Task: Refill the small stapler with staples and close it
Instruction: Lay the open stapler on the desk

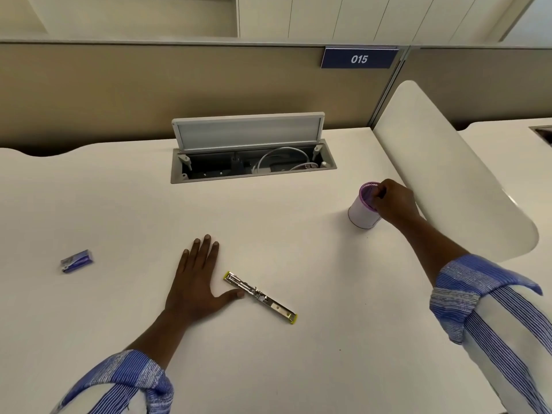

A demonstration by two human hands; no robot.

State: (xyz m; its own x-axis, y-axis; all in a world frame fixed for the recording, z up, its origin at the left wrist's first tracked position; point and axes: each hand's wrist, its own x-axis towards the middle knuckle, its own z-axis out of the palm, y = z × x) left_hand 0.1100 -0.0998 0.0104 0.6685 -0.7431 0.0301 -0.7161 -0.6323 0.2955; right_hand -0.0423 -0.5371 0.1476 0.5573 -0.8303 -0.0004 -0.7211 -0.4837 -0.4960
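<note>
The small stapler point(260, 297) lies unfolded flat on the white desk, a metal strip with yellow-green ends, pointing from upper left to lower right. My left hand point(195, 282) rests flat on the desk beside it, fingers spread, thumb tip touching the stapler's middle. My right hand point(394, 203) is at the far right, its fingers curled into the mouth of a white cup with a purple rim point(363, 212). Whatever the fingers hold inside the cup is hidden. A small blue staple box point(76, 260) lies at the left.
An open cable hatch point(252, 162) with a raised lid and white cables sits at the desk's back centre. A white curved divider point(448, 174) rises just right of the cup. A fabric partition with a "015" sign point(359, 58) stands behind.
</note>
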